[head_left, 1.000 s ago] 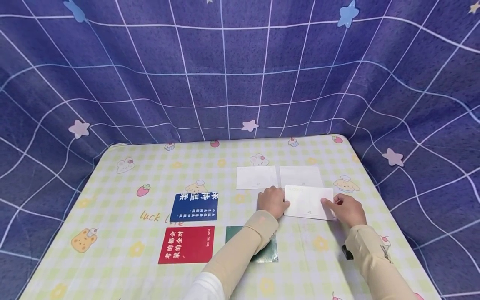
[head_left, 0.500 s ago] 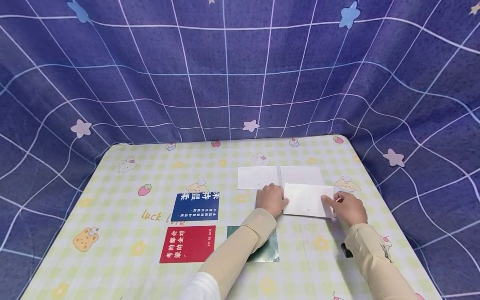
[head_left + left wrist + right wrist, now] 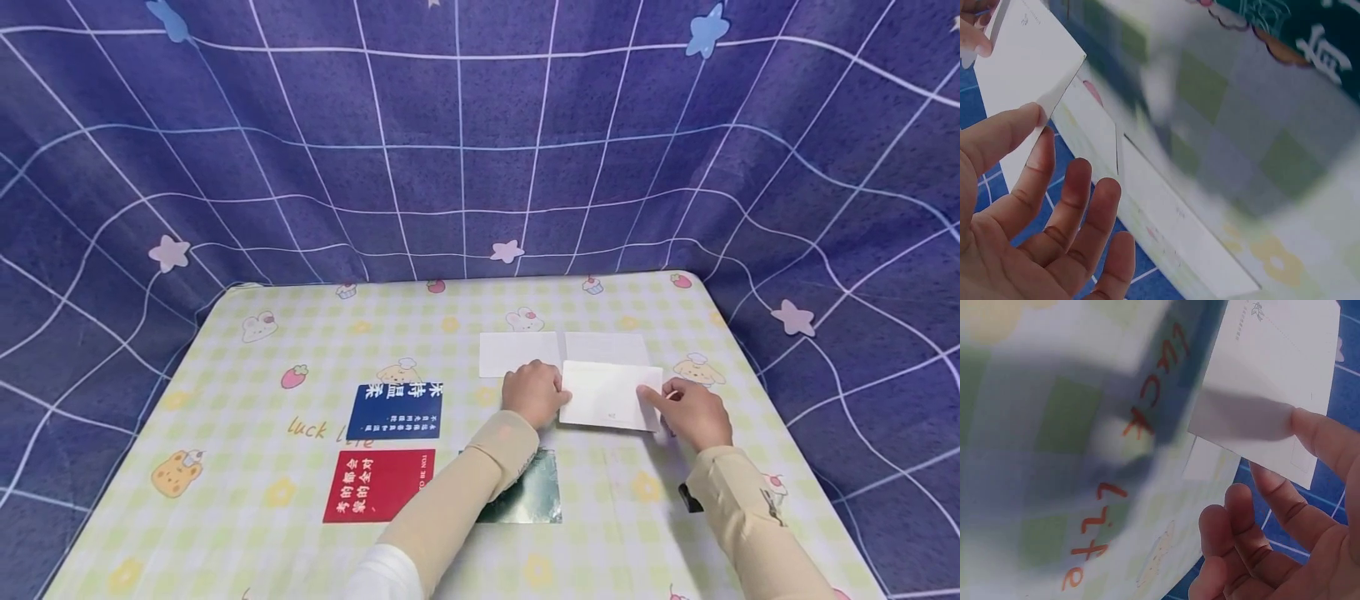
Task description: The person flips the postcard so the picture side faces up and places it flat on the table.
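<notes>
White card (image 3: 606, 390), fingers of the left hand (image 3: 534, 395) and right hand (image 3: 699, 414) pinching opposite edges, two flat cards (image 3: 517, 353) beyond.

The left hand (image 3: 534, 395) and right hand (image 3: 697, 414) have moved the white card (image 3: 607, 395) slightly farther up the desk (image 3: 247, 550) and leftward; it now hides the right-hand flat card's (image 3: 603, 345) printed mark, knuckles cover the left flat card's (image 3: 517, 350), and the left sleeve (image 3: 468, 487) overlaps more of the red card (image 3: 367, 487)
</notes>
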Available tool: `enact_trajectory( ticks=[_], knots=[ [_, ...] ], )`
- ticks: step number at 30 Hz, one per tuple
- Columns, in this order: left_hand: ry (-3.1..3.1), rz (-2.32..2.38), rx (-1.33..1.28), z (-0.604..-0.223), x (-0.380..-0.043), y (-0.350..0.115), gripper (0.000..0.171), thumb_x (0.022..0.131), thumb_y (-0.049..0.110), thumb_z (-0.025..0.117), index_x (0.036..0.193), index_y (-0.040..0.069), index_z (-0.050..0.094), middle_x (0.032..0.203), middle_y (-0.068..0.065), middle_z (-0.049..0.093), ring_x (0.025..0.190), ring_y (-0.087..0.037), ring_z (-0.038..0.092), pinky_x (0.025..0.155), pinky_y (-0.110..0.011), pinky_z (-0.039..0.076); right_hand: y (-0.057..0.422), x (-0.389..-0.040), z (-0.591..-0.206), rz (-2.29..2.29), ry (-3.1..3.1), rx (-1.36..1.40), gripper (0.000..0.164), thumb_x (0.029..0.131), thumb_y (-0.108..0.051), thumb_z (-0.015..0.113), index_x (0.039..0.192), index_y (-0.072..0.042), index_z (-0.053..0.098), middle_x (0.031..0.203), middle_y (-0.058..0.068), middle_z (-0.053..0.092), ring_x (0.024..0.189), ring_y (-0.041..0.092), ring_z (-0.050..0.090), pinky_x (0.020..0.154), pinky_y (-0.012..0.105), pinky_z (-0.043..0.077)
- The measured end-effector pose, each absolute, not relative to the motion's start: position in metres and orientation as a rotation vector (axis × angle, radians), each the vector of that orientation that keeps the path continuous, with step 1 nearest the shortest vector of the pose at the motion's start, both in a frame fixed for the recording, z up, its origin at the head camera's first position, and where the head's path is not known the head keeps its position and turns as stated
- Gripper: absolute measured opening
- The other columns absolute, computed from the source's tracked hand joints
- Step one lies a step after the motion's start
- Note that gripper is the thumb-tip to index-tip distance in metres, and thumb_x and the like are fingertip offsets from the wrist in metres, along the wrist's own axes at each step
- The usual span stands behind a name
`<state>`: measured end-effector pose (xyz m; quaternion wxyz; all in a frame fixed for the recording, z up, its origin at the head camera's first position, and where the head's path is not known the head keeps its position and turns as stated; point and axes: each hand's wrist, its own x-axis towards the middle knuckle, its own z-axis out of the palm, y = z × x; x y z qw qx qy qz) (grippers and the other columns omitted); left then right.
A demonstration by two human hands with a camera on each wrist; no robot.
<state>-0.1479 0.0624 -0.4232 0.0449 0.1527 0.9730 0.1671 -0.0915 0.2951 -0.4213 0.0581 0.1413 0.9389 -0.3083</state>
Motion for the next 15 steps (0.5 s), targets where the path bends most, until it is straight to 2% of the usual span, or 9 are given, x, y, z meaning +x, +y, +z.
enact_trajectory(
  ticks=[11,15],
  knots=[
    [2.952,0.507,0.498,-0.409,-0.148,0.039,0.024,0.089,0.039,0.078,0.078,0.02,0.068,0.086,0.005,0.064,0.08,-0.014,0.062,0.08,-0.037,0.05,0.278,-0.095,-0.414,-0.964,2.912,0.376,0.048,0.095,-0.055,0.064,0.078,-0.012,0.054,0.067,0.0,0.047,0.063,0.021,0.044,0.061,0.034,0.031],
    [2.946,0.522,0.503,-0.408,-0.149,0.03,0.023,0.089,0.037,0.078,0.078,0.02,0.068,0.089,0.003,0.066,0.082,-0.016,0.063,0.081,-0.04,0.05,0.27,-0.097,-0.411,-0.978,2.907,0.374,0.049,0.094,-0.056,0.065,0.077,-0.012,0.053,0.066,-0.001,0.047,0.062,0.021,0.045,0.062,0.034,0.032]
  ],
)
